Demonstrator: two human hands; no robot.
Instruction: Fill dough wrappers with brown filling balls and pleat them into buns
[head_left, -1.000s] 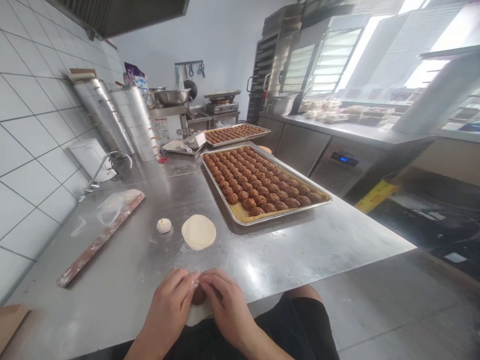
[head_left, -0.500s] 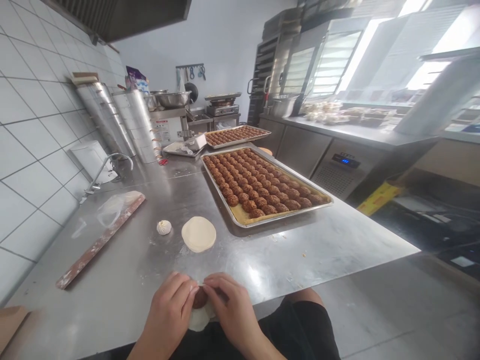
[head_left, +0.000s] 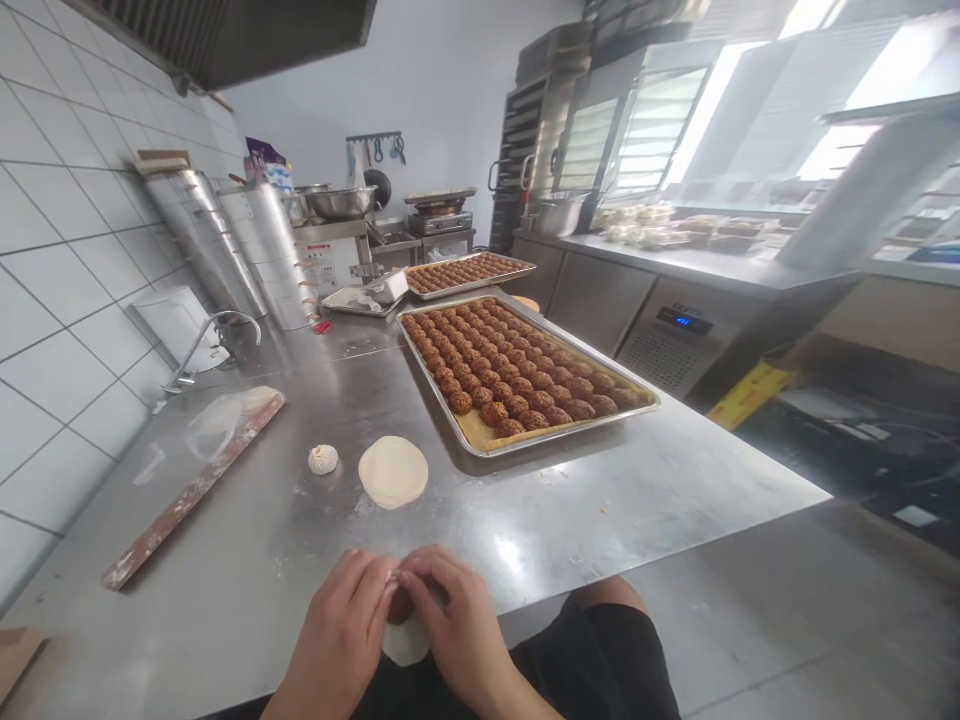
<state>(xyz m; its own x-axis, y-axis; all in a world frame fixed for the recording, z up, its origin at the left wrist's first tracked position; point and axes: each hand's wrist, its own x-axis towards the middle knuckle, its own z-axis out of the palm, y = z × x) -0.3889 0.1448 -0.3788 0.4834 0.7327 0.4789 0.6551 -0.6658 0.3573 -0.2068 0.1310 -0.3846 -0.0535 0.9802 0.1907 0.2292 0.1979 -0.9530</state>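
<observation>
Both hands hold one dough wrapper (head_left: pixel 406 643) at the near edge of the steel table, with a brown filling ball (head_left: pixel 400 606) partly showing inside it. My left hand (head_left: pixel 341 622) pinches the wrapper's rim from the left. My right hand (head_left: pixel 456 618) pinches the rim from the right, its fingertips touching those of the left. Much of the wrapper is hidden behind the fingers. Beyond them lie a flat round of dough (head_left: pixel 393 472) and, to its left, a small pleated bun (head_left: pixel 322 459).
A large tray (head_left: pixel 495 452) of brown filling balls stands ahead to the right, with a second tray (head_left: pixel 472 290) behind it. At left lies a floury reddish board (head_left: pixel 196 490) beside a plastic bag. A tap (head_left: pixel 225 318) and tall metal cylinders (head_left: pixel 268 250) line the tiled wall.
My fingertips have drawn closer together at the wrapper's rim, and less of the filling ball shows. The whole view has shifted slightly; the table items stay put.
</observation>
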